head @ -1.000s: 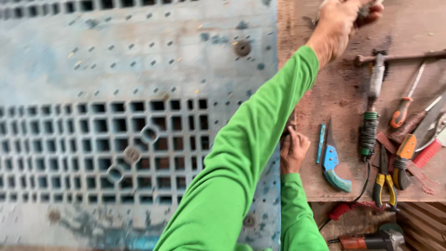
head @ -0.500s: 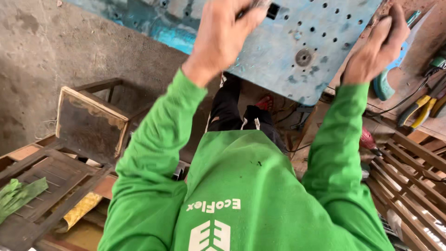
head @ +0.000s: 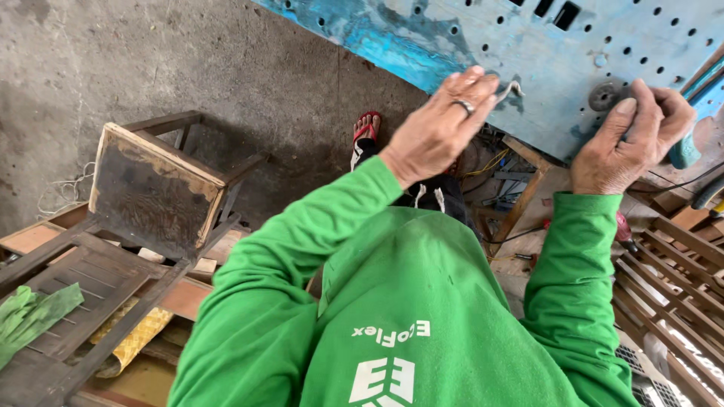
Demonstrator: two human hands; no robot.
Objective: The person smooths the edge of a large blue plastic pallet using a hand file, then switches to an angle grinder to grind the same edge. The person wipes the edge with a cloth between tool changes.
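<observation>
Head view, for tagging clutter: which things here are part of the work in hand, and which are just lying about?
In hand:
left hand, pinching a small metal hook
right hand, gripping a blue-handled tool
blue panel, perforated, both hands at it

Lying about:
wooden stool
slatted frame
green cloth
loose wires

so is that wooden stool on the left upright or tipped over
Tipped: the wooden stool lies on its side, seat face turned toward the camera and legs pointing sideways.
</observation>
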